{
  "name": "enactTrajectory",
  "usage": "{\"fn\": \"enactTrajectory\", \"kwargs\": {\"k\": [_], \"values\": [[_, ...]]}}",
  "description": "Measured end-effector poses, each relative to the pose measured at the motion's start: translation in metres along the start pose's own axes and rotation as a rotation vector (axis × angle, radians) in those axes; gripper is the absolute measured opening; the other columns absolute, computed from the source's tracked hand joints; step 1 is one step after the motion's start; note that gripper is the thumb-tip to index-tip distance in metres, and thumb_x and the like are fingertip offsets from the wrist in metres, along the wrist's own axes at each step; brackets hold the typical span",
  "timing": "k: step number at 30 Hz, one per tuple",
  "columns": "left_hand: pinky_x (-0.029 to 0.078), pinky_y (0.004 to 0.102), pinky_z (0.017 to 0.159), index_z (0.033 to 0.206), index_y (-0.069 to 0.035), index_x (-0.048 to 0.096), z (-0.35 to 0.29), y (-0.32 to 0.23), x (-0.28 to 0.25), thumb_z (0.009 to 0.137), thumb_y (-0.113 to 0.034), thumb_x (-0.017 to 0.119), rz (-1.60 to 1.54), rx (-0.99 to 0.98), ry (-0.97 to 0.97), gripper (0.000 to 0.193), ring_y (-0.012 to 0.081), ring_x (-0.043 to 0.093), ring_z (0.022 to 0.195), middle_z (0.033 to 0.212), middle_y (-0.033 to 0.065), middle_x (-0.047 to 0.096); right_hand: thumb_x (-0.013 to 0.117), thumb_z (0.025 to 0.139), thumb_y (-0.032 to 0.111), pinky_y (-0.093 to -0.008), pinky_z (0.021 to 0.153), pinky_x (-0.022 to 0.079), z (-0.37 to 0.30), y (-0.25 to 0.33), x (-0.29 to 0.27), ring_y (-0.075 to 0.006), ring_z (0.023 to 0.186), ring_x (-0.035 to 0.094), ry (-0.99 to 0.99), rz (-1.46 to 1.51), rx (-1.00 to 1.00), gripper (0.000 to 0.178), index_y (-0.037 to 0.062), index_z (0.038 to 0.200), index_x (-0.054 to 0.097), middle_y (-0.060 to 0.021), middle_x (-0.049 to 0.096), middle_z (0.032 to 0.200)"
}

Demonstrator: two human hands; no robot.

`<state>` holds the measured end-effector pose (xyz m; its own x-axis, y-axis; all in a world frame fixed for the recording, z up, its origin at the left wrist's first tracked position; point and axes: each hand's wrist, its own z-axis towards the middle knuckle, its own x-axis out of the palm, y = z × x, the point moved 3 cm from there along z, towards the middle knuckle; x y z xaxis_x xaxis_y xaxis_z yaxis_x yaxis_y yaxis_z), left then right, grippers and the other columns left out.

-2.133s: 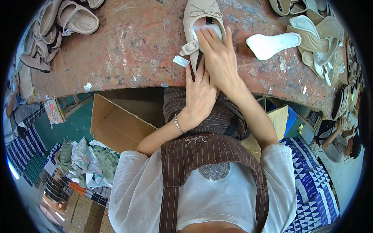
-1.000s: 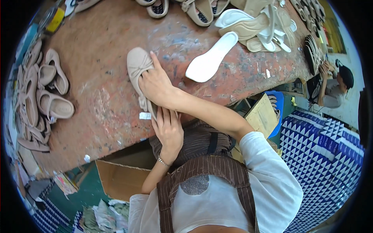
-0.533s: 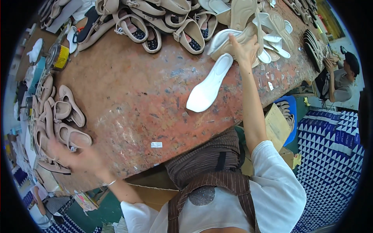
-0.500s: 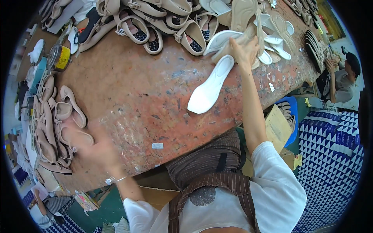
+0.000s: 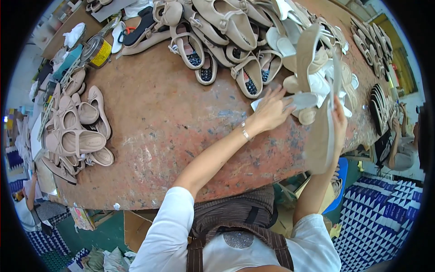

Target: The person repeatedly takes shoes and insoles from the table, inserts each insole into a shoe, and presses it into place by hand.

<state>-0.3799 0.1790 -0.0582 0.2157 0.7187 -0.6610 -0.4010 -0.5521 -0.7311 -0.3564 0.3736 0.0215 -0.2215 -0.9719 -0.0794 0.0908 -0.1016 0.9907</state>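
At the right side of the table, my right hand (image 5: pixel 339 119) is closed on a beige insole (image 5: pixel 318 147), held up and smeared by motion. Its far end blends with other thin pieces, so I cannot tell whether more than one is held. My left hand (image 5: pixel 271 109) reaches over the near edge of the insole pile, fingers spread. Right beside its fingertips lies a pale insole (image 5: pixel 304 100), and part of a white piece shows behind the hand. White insoles (image 5: pixel 321 84) and beige ones lie mixed in the pile beyond both hands.
Beige strap shoes (image 5: pixel 226 25) are heaped along the far side. More finished-looking shoes (image 5: pixel 74 140) stand stacked at the left, near a yellow-labelled can (image 5: pixel 98 53). A blue bin (image 5: pixel 339 186) sits below the right table edge. Another person (image 5: pixel 403 140) works at far right.
My left hand has crossed from the shoe stack at the left to the insole pile. My right hand has come nearer, lifting a beige insole. The white insole is gone from the table's middle.
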Motion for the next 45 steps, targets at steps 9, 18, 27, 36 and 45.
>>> {"fn": "enactTrajectory", "kwargs": {"k": [9, 18, 27, 36, 45], "values": [[0.047, 0.0367, 0.102, 0.150, 0.002, 0.024, -0.009, -0.014, -0.005, 0.074, -0.010, 0.082, -0.908, 0.038, 0.067, 0.097, 0.0269, 0.056, 0.114, 0.129, 0.0201, 0.053, 0.060, 0.082, 0.004, -0.0254, 0.085, 0.049, -0.053, -0.045, 0.032, -0.0154, 0.098, 0.063, 0.374, -0.061, 0.313, 0.056, -0.0121, 0.134, 0.049, -0.0161, 0.063, 0.122], [0.054, 0.0306, 0.079, 0.125, 0.002, 0.063, -0.026, 0.028, -0.088, 0.078, -0.030, 0.083, -0.316, -0.337, 0.076, 0.060, 0.0174, 0.070, 0.086, 0.092, 0.0109, 0.074, 0.057, 0.080, 0.019, -0.0344, 0.057, 0.052, -0.030, -0.009, -0.069, -0.0258, 0.074, 0.059, 0.345, 0.725, 0.349, 0.064, -0.0181, 0.129, 0.040, -0.0308, 0.056, 0.115], [0.037, 0.0403, 0.110, 0.143, 0.012, 0.033, 0.001, 0.159, -0.329, 0.072, -0.055, 0.081, 0.382, -0.356, -0.587, 0.109, 0.0347, 0.046, 0.134, 0.145, 0.0300, 0.042, 0.045, 0.100, 0.023, -0.0318, 0.068, 0.053, -0.023, 0.016, -0.034, -0.0195, 0.085, 0.056, 0.579, 0.938, 0.237, 0.063, -0.0037, 0.151, 0.019, -0.0192, 0.055, 0.111], [0.052, 0.0310, 0.091, 0.126, -0.002, 0.060, -0.154, -0.015, -0.215, 0.067, -0.004, 0.084, -0.003, -0.089, -0.705, 0.064, 0.0213, 0.066, 0.104, 0.115, 0.0126, 0.067, 0.041, 0.103, 0.047, -0.0292, 0.076, 0.050, -0.045, 0.011, 0.010, -0.0171, 0.085, 0.052, 0.360, 0.615, 0.267, 0.072, -0.0046, 0.151, 0.024, -0.0203, 0.051, 0.137], [0.047, 0.0401, 0.088, 0.121, -0.001, 0.064, -0.312, -0.096, -0.060, 0.076, -0.002, 0.077, 0.359, -0.374, -0.700, 0.047, 0.0312, 0.060, 0.100, 0.109, 0.0143, 0.064, 0.078, 0.068, 0.008, -0.0409, 0.087, 0.046, -0.174, 0.018, 0.093, -0.0296, 0.101, 0.057, 0.816, -0.741, -0.699, 0.047, 0.0119, 0.115, 0.073, -0.0112, 0.064, 0.118]]}}
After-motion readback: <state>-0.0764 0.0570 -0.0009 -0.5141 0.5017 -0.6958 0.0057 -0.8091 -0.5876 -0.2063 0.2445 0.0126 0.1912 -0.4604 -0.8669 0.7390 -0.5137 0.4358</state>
